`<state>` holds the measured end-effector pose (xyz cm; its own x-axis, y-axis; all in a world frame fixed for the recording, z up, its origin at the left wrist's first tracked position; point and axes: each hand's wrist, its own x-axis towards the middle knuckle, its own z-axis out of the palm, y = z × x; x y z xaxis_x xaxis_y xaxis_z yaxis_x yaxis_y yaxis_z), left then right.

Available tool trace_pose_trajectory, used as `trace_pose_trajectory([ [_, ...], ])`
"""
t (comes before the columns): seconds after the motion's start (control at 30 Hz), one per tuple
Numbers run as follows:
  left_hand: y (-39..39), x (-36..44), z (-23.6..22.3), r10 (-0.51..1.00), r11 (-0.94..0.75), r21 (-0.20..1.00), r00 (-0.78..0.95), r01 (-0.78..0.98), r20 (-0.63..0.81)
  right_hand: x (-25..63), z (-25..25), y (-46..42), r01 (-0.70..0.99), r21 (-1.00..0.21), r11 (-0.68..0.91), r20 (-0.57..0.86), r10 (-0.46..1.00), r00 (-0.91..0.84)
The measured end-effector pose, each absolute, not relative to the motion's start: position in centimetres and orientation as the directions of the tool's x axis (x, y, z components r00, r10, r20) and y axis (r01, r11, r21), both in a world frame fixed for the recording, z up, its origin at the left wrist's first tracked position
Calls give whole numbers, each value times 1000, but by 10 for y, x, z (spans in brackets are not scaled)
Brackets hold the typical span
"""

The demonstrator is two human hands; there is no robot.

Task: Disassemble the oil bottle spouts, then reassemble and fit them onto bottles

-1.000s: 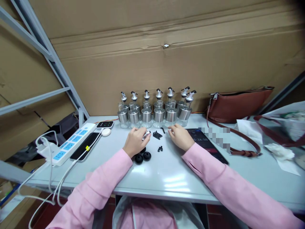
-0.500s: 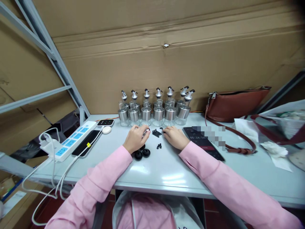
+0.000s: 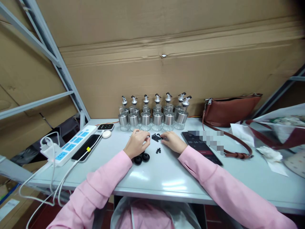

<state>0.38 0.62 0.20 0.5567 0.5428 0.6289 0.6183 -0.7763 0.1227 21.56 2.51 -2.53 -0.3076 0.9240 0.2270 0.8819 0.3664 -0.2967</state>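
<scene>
My left hand (image 3: pixel 137 143) is closed, thumb and fingers around a small silver-and-black piece that they mostly hide. Across from it, the fingertips of my right hand (image 3: pixel 174 141) pinch a small black bent strip (image 3: pixel 159 135). Between the hands lie several thin black strips (image 3: pixel 155 138) in a row. Closer to me is a little cluster of tiny black parts (image 3: pixel 158 150). Round black stoppers (image 3: pixel 145 157) sit by my left wrist, some of them partly covered by it.
Steel-banded glass bottles (image 3: pixel 145 119) stand in rows at the back; the rear ones and the rightmost carry pourer spouts. On the left are a power strip (image 3: pixel 71 146), a phone (image 3: pixel 87 148) and cables. A lit phone (image 3: pixel 202 148) and brown bag (image 3: pixel 232 111) are at right.
My right fingers have picked up a black strip that lay by their tips. My left hand has turned slightly, hiding more of its piece. The view has tipped up a little.
</scene>
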Motion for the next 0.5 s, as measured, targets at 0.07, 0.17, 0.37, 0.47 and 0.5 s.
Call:
trace_pose_trajectory([
  [0.07, 6, 4, 2, 538, -781, 120, 563, 613, 627, 216, -24, 27, 885, -320, 339, 216, 935, -281],
  [0.17, 6, 5, 2, 543, -779, 121, 566, 615, 620, 215, -23, 28, 899, -303, 316, 216, 941, -258],
  [0.37, 6, 4, 1, 559, -773, 126, 572, 622, 600, 212, -22, 23, 923, -209, 322, 266, 927, -263],
  [0.47, 6, 4, 2, 566, -768, 134, 566, 626, 600, 211, -22, 21, 913, -177, 367, 287, 907, -308],
  [0.5, 6, 4, 2, 565, -768, 135, 563, 626, 603, 211, -22, 20, 911, -168, 376, 279, 905, -322],
])
